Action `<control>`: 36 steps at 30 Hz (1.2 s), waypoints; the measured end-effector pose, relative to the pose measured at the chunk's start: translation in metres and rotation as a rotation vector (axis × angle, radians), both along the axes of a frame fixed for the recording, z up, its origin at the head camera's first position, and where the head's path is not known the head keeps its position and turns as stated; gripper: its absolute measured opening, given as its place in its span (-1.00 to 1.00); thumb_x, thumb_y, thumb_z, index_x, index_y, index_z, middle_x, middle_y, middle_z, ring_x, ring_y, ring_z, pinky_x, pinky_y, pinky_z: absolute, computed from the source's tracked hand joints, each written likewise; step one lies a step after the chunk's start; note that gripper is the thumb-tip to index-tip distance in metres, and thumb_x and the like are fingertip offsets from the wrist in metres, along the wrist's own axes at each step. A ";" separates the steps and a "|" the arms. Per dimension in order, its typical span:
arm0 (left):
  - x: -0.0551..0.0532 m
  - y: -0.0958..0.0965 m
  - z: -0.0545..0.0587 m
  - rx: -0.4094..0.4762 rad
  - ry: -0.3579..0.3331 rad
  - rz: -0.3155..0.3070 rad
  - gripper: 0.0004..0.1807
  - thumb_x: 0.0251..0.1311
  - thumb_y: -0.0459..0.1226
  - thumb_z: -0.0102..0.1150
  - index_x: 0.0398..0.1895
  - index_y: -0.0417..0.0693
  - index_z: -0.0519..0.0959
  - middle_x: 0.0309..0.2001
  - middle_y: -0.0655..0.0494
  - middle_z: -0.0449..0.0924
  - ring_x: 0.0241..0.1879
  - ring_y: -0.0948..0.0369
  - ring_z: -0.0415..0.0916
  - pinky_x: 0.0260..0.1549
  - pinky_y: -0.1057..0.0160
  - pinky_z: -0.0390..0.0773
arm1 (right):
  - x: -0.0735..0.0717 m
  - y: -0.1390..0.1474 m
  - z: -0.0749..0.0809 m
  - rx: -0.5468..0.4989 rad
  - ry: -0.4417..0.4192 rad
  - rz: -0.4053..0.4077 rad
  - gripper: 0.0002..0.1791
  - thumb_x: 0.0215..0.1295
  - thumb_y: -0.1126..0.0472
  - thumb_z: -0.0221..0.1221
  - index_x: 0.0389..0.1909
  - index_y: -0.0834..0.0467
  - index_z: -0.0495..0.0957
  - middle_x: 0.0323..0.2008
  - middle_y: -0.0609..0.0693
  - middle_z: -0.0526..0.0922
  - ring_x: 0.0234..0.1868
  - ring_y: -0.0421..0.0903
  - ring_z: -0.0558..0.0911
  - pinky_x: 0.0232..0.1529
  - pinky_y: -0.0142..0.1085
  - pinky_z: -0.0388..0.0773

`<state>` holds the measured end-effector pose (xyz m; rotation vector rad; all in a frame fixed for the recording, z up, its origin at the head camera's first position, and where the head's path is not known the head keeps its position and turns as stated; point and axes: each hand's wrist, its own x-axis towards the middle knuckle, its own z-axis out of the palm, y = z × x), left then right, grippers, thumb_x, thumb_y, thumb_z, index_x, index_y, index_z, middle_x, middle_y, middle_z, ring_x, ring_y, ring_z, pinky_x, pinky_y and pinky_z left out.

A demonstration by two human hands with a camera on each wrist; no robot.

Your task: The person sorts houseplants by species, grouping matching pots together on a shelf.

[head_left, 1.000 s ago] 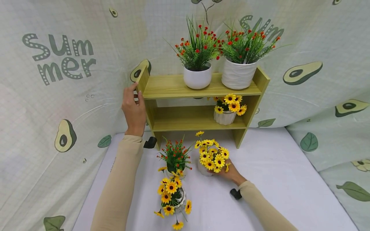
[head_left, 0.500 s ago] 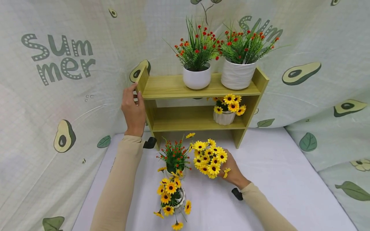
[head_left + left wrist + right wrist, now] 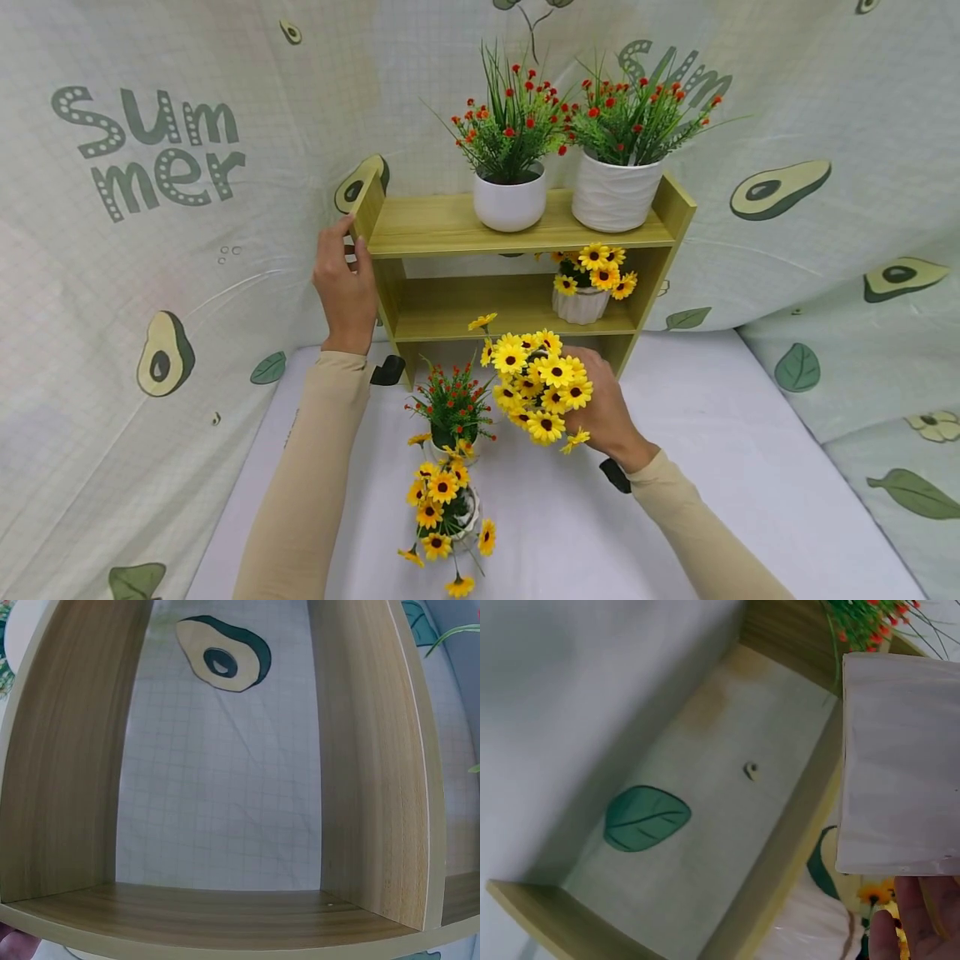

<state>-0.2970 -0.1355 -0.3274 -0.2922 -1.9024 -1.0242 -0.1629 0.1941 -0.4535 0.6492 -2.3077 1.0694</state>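
Note:
My right hand (image 3: 606, 412) holds a potted bunch of yellow daisies (image 3: 542, 387) raised in front of the shelf's lower part. Its pale pot (image 3: 900, 765) fills the right side of the right wrist view, with my fingers (image 3: 919, 922) against it; the blooms hide it in the head view. My left hand (image 3: 345, 292) rests against the outer left side of the wooden shelf (image 3: 450, 225), fingertips at the panel's edge. On the white table stand a red-flowered plant (image 3: 452, 404) and another potted yellow daisy (image 3: 442, 500) in front of it.
Two white pots, one smooth (image 3: 510, 207) and one ribbed (image 3: 617, 196), hold red-flowered plants on the top shelf. A small fluted pot (image 3: 580, 307) of yellow daisies occupies the middle shelf's right end. An avocado-print cloth (image 3: 187, 250) hangs behind.
My right hand has lifted the potted daisies off the table, up and toward the shelf, tilting the blooms forward. My left hand stays at the shelf's side.

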 end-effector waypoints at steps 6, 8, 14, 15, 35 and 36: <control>0.000 0.000 0.000 0.004 -0.003 -0.002 -0.67 0.58 -0.37 0.04 0.29 -0.32 0.55 0.11 -0.28 0.61 0.03 -0.09 0.65 -0.16 0.01 0.71 | -0.012 -0.006 0.017 0.008 0.039 -0.013 -0.18 0.03 0.30 0.54 0.36 0.29 0.45 0.24 0.25 0.58 0.25 0.26 0.49 0.29 0.32 0.31; 0.001 0.000 0.000 0.004 -0.002 -0.001 -0.67 0.59 -0.37 0.04 0.29 -0.32 0.55 0.11 -0.28 0.61 0.02 -0.09 0.64 -0.16 0.01 0.71 | -0.017 -0.010 0.021 0.007 0.055 -0.019 -0.19 0.06 0.28 0.53 0.36 0.30 0.45 0.23 0.26 0.59 0.23 0.26 0.51 0.31 0.31 0.32; -0.001 -0.001 0.000 -0.001 0.002 -0.003 -0.66 0.60 -0.35 0.04 0.30 -0.31 0.56 0.12 -0.28 0.61 0.05 -0.09 0.65 -0.16 -0.02 0.72 | -0.033 -0.025 0.033 -0.045 0.043 -0.056 -0.26 0.13 0.24 0.51 0.33 0.32 0.48 0.21 0.28 0.59 0.23 0.27 0.51 0.31 0.29 0.35; -0.001 -0.001 0.000 -0.001 0.002 -0.004 -0.66 0.60 -0.35 0.04 0.30 -0.31 0.55 0.12 -0.28 0.61 0.03 -0.11 0.65 -0.16 -0.02 0.72 | -0.036 -0.028 0.034 -0.053 0.037 -0.066 -0.28 0.14 0.24 0.51 0.32 0.32 0.48 0.21 0.28 0.60 0.24 0.27 0.51 0.31 0.28 0.35; 0.000 0.000 0.001 0.001 -0.003 -0.007 -0.67 0.59 -0.36 0.05 0.29 -0.31 0.55 0.11 -0.29 0.61 -0.09 -0.14 0.64 -0.18 -0.01 0.71 | -0.087 -0.062 0.041 -0.119 -0.084 -0.307 -0.52 0.37 0.33 0.27 0.28 0.34 0.52 0.12 0.33 0.62 0.18 0.33 0.53 0.19 0.20 0.45; 0.000 0.000 0.001 0.000 -0.003 -0.006 -0.67 0.59 -0.36 0.05 0.29 -0.31 0.56 0.11 -0.29 0.61 -0.10 -0.14 0.64 -0.19 0.00 0.71 | -0.089 -0.062 0.041 -0.129 -0.082 -0.306 -0.56 0.37 0.35 0.25 0.25 0.33 0.55 0.05 0.32 0.63 0.11 0.31 0.56 0.13 0.19 0.46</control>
